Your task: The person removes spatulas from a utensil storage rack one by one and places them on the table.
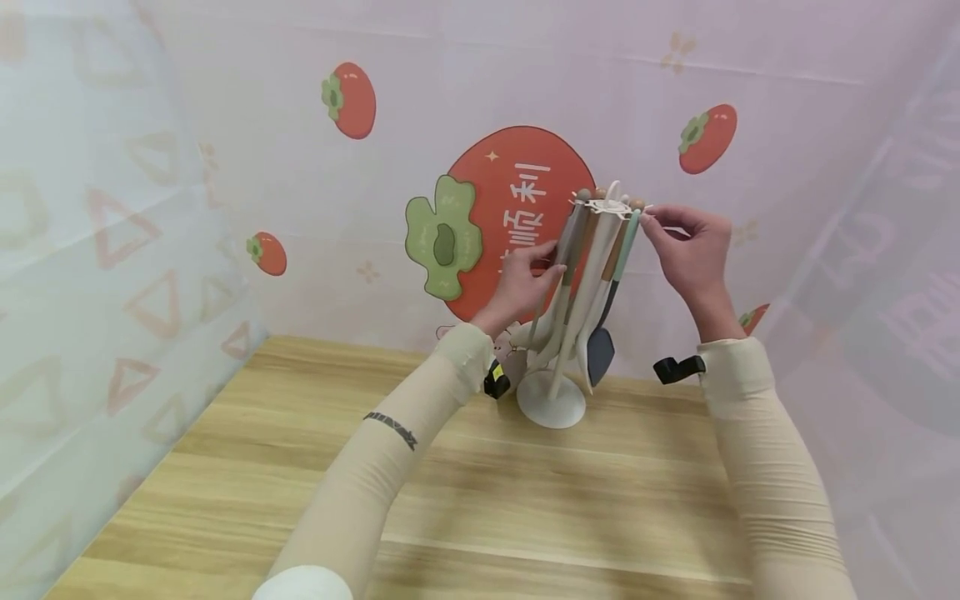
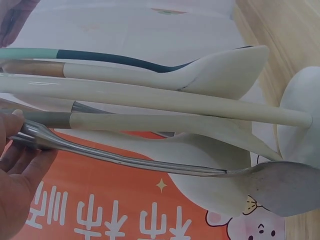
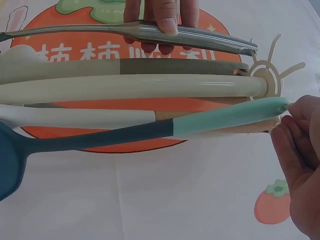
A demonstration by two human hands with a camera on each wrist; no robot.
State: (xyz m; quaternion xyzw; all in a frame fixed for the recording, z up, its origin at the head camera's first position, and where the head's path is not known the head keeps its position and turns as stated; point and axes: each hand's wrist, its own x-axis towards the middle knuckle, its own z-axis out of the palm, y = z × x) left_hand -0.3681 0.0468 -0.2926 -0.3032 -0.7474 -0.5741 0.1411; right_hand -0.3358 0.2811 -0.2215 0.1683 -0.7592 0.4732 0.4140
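Note:
A white rotating utensil rack [image 1: 551, 410] stands against the wall with several utensils hanging round its post. My left hand [image 1: 521, 282] grips the handle of a steel utensil with a broad rounded head [image 2: 150, 163], thumb on one side and fingers on the other. That handle's end lies near a hook of the rack's top ring [image 3: 270, 75]. With thumb and fingertips, my right hand [image 1: 693, 248] pinches the tip of a mint-handled spatula [image 3: 220, 120] right at the ring. Its dark blue blade [image 1: 600, 357] hangs low at the rack's right side.
Beside the held pieces hang a grey-handled white utensil [image 2: 125, 122] and a wooden-handled white one [image 2: 115, 74]. A wood-grain table [image 1: 315, 433] spreads in front. Printed cloth walls [image 1: 420, 75] close in behind and at both sides.

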